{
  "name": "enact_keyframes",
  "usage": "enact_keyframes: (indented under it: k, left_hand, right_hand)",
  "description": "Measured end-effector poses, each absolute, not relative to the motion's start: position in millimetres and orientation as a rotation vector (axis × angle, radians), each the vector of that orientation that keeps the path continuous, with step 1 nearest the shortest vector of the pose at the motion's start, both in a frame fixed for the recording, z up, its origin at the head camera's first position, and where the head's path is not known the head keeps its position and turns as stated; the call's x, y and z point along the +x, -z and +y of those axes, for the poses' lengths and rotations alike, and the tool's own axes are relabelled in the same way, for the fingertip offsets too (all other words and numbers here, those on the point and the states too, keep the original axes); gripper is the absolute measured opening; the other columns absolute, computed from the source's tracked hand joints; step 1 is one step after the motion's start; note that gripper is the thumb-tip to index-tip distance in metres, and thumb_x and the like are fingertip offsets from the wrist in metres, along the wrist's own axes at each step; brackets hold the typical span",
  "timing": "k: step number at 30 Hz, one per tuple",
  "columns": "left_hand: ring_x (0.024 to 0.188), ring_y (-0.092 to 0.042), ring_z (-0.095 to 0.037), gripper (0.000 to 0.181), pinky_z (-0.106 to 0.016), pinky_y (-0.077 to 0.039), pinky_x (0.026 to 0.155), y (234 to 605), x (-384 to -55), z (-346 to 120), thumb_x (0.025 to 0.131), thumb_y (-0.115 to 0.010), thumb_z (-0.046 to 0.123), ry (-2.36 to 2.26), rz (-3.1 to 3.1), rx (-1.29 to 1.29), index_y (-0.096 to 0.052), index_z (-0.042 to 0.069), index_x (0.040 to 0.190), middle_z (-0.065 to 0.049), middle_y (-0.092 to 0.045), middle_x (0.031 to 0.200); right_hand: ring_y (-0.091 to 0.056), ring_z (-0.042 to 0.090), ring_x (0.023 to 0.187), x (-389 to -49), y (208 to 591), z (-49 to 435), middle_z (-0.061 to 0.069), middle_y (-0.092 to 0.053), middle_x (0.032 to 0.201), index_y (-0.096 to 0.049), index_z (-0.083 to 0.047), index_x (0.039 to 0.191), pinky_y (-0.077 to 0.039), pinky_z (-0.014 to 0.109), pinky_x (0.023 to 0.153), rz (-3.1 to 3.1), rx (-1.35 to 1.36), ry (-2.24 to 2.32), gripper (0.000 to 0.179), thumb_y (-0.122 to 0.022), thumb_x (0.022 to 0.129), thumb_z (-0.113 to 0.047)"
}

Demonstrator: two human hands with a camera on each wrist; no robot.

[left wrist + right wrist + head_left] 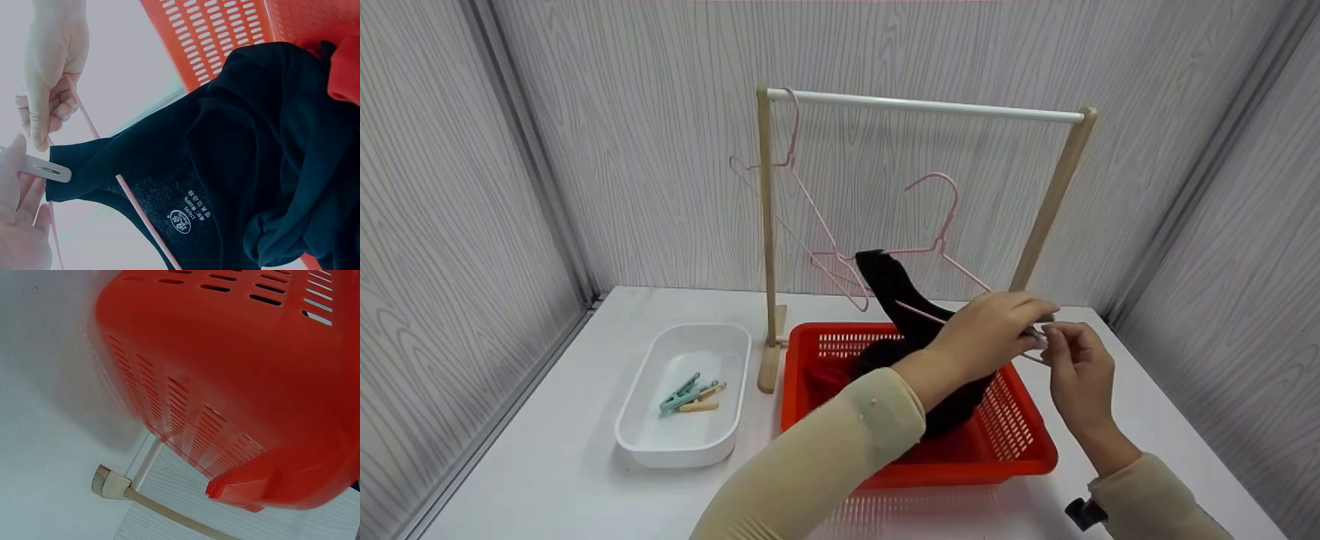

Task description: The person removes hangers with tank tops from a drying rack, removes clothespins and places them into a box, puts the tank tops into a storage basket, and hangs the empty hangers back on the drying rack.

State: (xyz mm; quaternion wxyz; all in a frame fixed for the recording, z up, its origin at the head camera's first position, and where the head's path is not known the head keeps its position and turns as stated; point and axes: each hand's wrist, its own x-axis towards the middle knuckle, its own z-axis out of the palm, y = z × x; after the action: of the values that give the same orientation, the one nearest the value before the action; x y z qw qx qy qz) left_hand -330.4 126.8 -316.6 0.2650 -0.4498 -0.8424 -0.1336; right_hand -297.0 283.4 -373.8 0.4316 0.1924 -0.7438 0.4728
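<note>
A black tank top (197,169) with a white printed label hangs by its straps on a pink hanger (949,214), its lower part bunched in the red basket (915,474). In the left wrist view, the left hand (19,216) holds a pale clothespin (48,169) across the strap at the hanger's end. Beside it, the right hand (53,79) pinches the hanger's pink wire with thumb and curled fingers. Seen from the head, the left hand (986,334) reaches over the basket and meets the right hand (1084,375) past its right side.
A wooden rack with a white rail (922,106) stands behind, a second pink hanger (817,210) hooked at its left end. Left of it, a white tray (682,454) holds several clothespins (690,394). Red cloth (344,70) lies in the basket.
</note>
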Motion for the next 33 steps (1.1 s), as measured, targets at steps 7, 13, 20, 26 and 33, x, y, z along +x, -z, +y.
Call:
enact_keyframes:
  k: [7, 13, 20, 26, 33]
  left_hand:
    - [0.114, -0.060, -0.005, 0.033, -0.015, -0.040, 0.101, 316.9, -332.1, 126.0, 0.095, -0.070, 0.023, 0.464, -2.269, -1.237, -0.066, 0.018, 0.128, 0.007, -0.066, 0.122]
    - [0.104, -0.061, -0.003, 0.023, -0.011, -0.041, 0.095, 316.2, -333.0, 125.0, 0.093, -0.072, 0.019, 0.541, -2.255, -1.258, -0.068, 0.017, 0.116, 0.007, -0.068, 0.111]
    - [0.098, -0.062, -0.003, 0.017, -0.009, -0.042, 0.090, 314.9, -332.0, 123.0, 0.094, -0.071, 0.018, 0.602, -2.211, -1.267, -0.069, 0.016, 0.110, 0.007, -0.068, 0.105]
    - [0.095, -0.060, -0.002, 0.014, -0.010, -0.041, 0.091, 313.5, -329.7, 121.1, 0.093, -0.071, 0.018, 0.615, -2.161, -1.290, -0.070, 0.016, 0.106, 0.007, -0.069, 0.101]
    - [0.096, -0.060, -0.002, 0.013, -0.011, -0.039, 0.096, 308.5, -324.9, 118.1, 0.094, -0.070, 0.020, 0.661, -2.067, -1.321, -0.070, 0.016, 0.106, 0.007, -0.070, 0.101]
  right_hand:
    - [-0.056, 0.005, 0.066, -299.5, 376.7, 284.1, 0.000, -0.060, 0.080, -0.060, 0.015, 0.101, -0.051, 0.011, 0.064, -1.873, 0.474, -1.161, 0.009, -0.055, 0.097, 0.010]
    - [-0.056, 0.005, 0.067, -298.3, 375.4, 282.3, 0.018, -0.058, 0.079, -0.060, 0.015, 0.101, -0.051, 0.010, 0.065, -1.873, 0.474, -1.152, 0.008, -0.055, 0.096, 0.010]
    - [-0.055, 0.006, 0.066, -297.7, 373.5, 282.1, -0.003, -0.059, 0.079, -0.061, 0.015, 0.100, -0.049, 0.010, 0.063, -1.857, 0.493, -1.137, 0.008, -0.056, 0.096, 0.011]
    - [-0.057, 0.005, 0.067, -295.3, 373.5, 282.8, -0.006, -0.060, 0.082, -0.061, 0.016, 0.101, -0.051, 0.011, 0.065, -1.867, 0.458, -1.167, 0.009, -0.056, 0.096, 0.011]
    - [-0.057, 0.007, 0.068, -294.4, 374.1, 282.9, 0.013, -0.060, 0.080, -0.060, 0.016, 0.101, -0.050, 0.011, 0.064, -1.883, 0.457, -1.167, 0.009, -0.055, 0.097, 0.010]
